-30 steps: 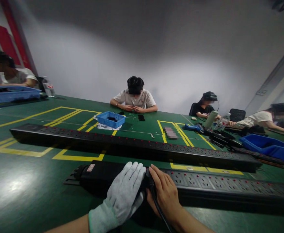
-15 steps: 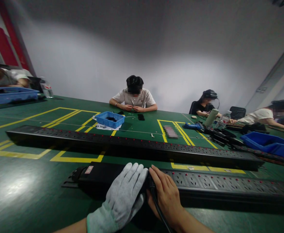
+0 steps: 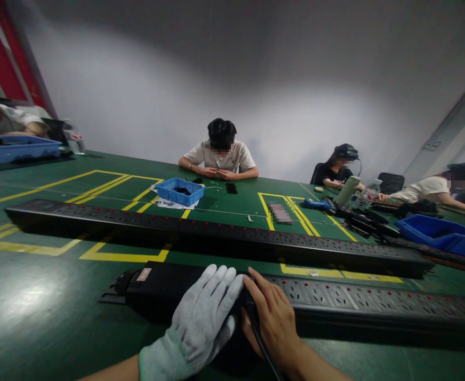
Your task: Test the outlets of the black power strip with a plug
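Note:
A long black power strip [image 3: 355, 301] with rows of sockets and small red lights lies across the table before me. My left hand [image 3: 204, 315], in a pale grey work glove, holds its smooth black section, the straight fingers over the top and the thumb at the near side. Close beside it, my bare right hand [image 3: 272, 317] is closed around the plug end of a black cable [image 3: 261, 341], pressed against the strip. The cable runs down toward me. My fingers hide where the plug meets the strip.
Behind lies a second long power strip [image 3: 216, 233]. Farther back are a small blue bin [image 3: 179, 197] on paper and a phone [image 3: 280, 213]. A dark blue bin [image 3: 445, 235] and a blue-handled tool [image 3: 318, 204] lie right. Several people sit around the green table [image 3: 29, 296].
Both hands keep almost the same place on the strip and cable. The view has shifted very slightly; nothing has been picked up or let go.

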`<act>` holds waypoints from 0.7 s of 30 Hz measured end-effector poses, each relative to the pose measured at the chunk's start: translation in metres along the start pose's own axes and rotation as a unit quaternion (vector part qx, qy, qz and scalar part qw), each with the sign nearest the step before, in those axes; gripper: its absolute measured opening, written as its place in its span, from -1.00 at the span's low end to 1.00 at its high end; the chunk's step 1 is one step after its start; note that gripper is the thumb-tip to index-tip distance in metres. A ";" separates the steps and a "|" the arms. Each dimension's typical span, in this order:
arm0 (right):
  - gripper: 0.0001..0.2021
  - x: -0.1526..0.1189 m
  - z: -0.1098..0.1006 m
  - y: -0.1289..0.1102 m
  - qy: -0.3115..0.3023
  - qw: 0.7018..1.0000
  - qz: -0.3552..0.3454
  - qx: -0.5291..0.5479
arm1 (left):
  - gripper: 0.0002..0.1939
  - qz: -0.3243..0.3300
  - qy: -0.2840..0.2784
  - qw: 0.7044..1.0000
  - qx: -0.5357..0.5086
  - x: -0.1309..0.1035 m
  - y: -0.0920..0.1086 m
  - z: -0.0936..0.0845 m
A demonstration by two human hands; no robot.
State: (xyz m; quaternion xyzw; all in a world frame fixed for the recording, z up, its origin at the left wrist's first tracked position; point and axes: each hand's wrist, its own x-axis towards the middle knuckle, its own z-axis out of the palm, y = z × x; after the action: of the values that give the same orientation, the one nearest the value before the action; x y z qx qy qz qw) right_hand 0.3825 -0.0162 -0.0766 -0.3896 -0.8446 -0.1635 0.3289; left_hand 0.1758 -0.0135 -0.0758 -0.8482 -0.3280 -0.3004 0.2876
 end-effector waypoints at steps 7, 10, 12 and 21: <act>-0.34 0.000 -0.001 0.000 -0.003 1.000 0.000 -0.001 | -0.41 -0.015 -0.013 0.999 -0.035 -0.001 0.001 0.001; -0.34 0.001 -0.002 -0.001 -0.004 1.000 0.006 0.002 | -0.41 -0.016 -0.010 0.999 -0.035 -0.002 0.001 0.002; -0.34 0.002 -0.002 -0.002 0.000 1.000 0.011 0.007 | -0.41 -0.015 -0.005 0.999 -0.036 -0.002 0.002 0.002; -0.39 0.005 -0.004 -0.008 0.007 0.998 0.054 0.028 | -0.42 -0.016 0.009 0.999 -0.032 0.001 0.003 0.002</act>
State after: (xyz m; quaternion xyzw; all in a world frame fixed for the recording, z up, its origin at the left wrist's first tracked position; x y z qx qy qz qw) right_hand 0.3761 -0.0205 -0.0705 -0.4243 -0.8243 -0.1246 0.3535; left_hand 0.1791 -0.0136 -0.0775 -0.8491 -0.3290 -0.3230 0.2580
